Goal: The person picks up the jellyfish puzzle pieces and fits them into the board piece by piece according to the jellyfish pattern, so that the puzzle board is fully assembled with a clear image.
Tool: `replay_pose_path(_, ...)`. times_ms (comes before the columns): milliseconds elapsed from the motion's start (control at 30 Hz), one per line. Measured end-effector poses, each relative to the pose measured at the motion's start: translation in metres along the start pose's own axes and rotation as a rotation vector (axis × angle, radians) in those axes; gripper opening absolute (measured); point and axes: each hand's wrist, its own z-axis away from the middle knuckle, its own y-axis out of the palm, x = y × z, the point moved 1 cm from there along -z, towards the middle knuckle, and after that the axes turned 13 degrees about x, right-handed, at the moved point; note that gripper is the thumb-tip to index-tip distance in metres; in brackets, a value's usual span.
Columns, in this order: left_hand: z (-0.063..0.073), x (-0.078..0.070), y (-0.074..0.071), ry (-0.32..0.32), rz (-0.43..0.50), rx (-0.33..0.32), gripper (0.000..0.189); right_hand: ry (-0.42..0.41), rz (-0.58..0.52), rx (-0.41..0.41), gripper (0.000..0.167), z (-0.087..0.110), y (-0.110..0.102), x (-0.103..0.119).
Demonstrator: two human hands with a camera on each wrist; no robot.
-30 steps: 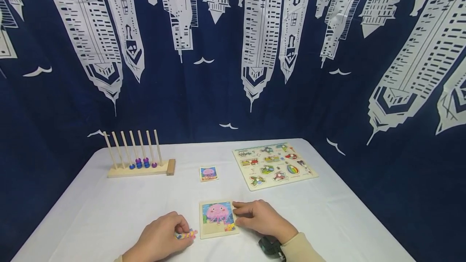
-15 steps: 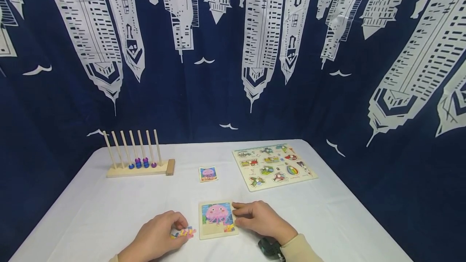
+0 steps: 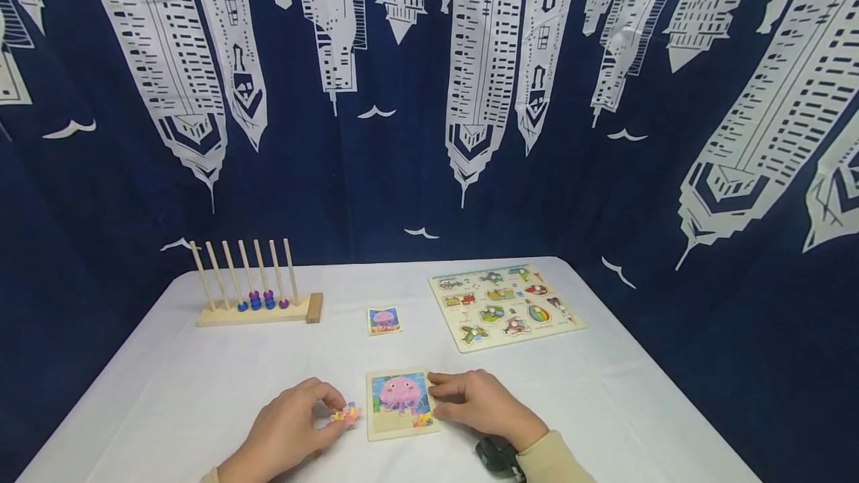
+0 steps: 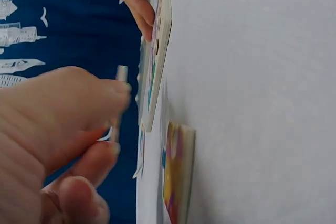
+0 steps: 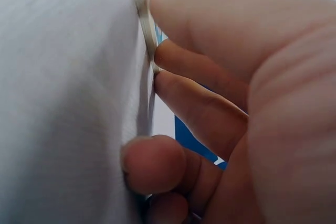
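My left hand (image 3: 288, 423) pinches a small colourful puzzle piece (image 3: 345, 414) between thumb and finger, just left of the jellyfish puzzle board (image 3: 392, 423). In the left wrist view that piece (image 4: 121, 74) is seen edge-on, raised off the table. Below it, another puzzle piece (image 4: 178, 171) lies on the cloth. The board shows a pink jellyfish, with bare wood along its lower left. My right hand (image 3: 486, 405) rests at the board's right side, its thumb and fingers touching the edge. In the right wrist view, those fingertips (image 5: 163, 53) meet the board's side (image 5: 144, 19).
A small jellyfish picture card (image 3: 384, 320) lies beyond the board. At the back left stands a wooden peg rack (image 3: 258, 315) with several blue and purple beads. A vehicle puzzle board (image 3: 506, 308) lies at the back right. A black object (image 3: 496, 457) is by my right wrist.
My left hand, with its puzzle piece, has moved slightly forward and up, and the piece has turned a little. My right hand and the board have stayed in place.
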Motion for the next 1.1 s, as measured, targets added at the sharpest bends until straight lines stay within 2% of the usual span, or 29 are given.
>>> replay_pose_path(200,-0.003,-0.007,0.001,0.038,0.049,-0.022,0.024,0.001,0.002,-0.001,0.037,0.0,0.0,0.0)
replay_pose_path(400,-0.008,-0.018,0.003,0.112,0.041,-0.011,0.021,-0.002,0.01,-0.009,0.036,0.0,0.0,0.001)
replay_pose_path(533,-0.013,-0.028,0.006,0.181,0.04,0.028,0.02,-0.007,0.026,-0.015,0.035,0.0,0.0,0.001)
replay_pose_path(633,-0.016,-0.033,0.01,0.209,0.046,0.07,0.02,-0.016,0.037,-0.018,0.035,-0.001,0.0,0.001)
replay_pose_path(900,-0.027,-0.038,0.026,0.239,0.074,0.155,0.023,-0.026,0.054,-0.021,0.035,0.0,0.0,-0.002)
replay_pose_path(1100,-0.035,-0.045,0.035,0.246,0.061,0.161,0.019,-0.034,0.049,-0.025,0.034,0.0,-0.001,0.0)
